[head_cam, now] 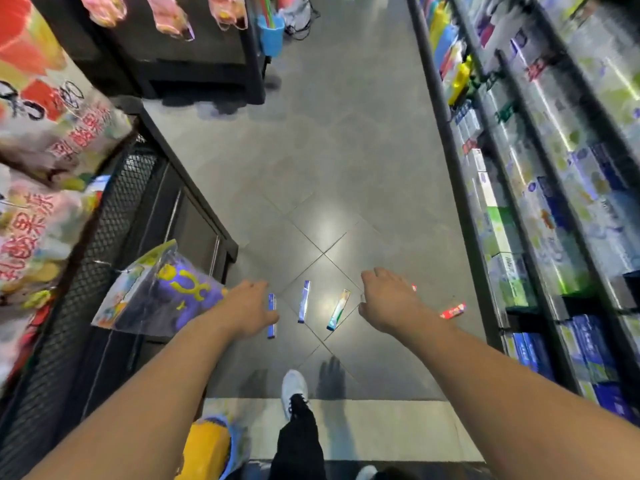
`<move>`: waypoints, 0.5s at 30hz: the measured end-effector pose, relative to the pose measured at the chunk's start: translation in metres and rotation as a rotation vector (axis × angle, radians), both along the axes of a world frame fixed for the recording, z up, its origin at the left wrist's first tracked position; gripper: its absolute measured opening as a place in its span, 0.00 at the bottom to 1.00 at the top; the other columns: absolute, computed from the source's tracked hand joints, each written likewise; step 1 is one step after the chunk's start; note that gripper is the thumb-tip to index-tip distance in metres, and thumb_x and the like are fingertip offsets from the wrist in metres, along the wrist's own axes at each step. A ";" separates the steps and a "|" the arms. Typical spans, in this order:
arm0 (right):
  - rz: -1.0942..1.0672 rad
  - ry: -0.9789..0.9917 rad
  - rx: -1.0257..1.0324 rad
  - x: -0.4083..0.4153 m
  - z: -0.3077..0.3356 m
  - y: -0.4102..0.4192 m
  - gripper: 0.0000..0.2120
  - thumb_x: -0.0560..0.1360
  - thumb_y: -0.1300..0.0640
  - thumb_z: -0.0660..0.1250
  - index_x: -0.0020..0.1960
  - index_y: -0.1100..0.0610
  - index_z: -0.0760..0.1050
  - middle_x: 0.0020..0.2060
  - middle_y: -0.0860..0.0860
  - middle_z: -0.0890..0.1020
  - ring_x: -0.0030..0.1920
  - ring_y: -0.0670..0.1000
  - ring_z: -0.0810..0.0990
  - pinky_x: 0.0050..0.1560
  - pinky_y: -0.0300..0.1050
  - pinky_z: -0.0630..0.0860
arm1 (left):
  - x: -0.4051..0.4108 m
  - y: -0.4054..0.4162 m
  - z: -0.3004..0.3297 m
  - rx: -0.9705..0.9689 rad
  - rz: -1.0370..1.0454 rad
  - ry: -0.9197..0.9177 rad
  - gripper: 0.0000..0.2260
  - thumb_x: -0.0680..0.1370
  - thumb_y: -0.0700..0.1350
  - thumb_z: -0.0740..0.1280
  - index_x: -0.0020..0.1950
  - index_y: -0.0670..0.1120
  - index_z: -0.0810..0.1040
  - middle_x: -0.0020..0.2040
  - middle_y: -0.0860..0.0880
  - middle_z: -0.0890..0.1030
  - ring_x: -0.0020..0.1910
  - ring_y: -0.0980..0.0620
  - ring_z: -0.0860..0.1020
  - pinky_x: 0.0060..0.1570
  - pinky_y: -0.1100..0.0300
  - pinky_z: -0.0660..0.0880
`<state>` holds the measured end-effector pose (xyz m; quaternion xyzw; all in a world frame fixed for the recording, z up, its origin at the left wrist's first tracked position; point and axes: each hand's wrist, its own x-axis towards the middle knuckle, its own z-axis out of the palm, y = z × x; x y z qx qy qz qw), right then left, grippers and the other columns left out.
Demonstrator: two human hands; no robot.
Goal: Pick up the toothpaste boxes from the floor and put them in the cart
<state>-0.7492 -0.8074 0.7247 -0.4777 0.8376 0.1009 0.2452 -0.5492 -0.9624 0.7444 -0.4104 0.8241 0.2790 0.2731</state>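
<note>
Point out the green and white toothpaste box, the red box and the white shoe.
green and white toothpaste box point(338, 310), head view, middle of its top face
red box point(453, 311), head view, its centre
white shoe point(293, 386), head view, toe area

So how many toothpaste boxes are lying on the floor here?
4 clearly: a blue box beside the left hand, a blue-white box mid-floor, a green-white box right of it, and a red box near the shelves. A red glimpse behind the right hand may be another.
</note>
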 end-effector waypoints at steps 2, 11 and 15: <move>-0.032 -0.025 0.022 -0.014 -0.025 -0.028 0.18 0.76 0.52 0.62 0.63 0.57 0.68 0.60 0.57 0.72 0.61 0.59 0.71 0.60 0.50 0.70 | -0.014 -0.026 -0.026 0.022 -0.002 -0.025 0.27 0.79 0.51 0.64 0.74 0.42 0.62 0.72 0.42 0.65 0.67 0.42 0.70 0.60 0.54 0.70; -0.026 -0.002 0.017 -0.062 -0.190 -0.110 0.19 0.76 0.51 0.63 0.63 0.59 0.68 0.59 0.58 0.72 0.60 0.60 0.72 0.57 0.51 0.69 | -0.055 -0.101 -0.208 0.032 0.075 -0.015 0.34 0.77 0.55 0.66 0.78 0.45 0.57 0.72 0.42 0.65 0.71 0.42 0.66 0.68 0.53 0.65; -0.054 -0.017 0.035 -0.063 -0.291 -0.113 0.19 0.77 0.52 0.63 0.65 0.58 0.67 0.60 0.58 0.72 0.60 0.60 0.72 0.57 0.51 0.69 | -0.055 -0.102 -0.311 0.009 0.111 -0.035 0.33 0.77 0.54 0.66 0.77 0.45 0.57 0.74 0.41 0.63 0.72 0.42 0.64 0.70 0.52 0.65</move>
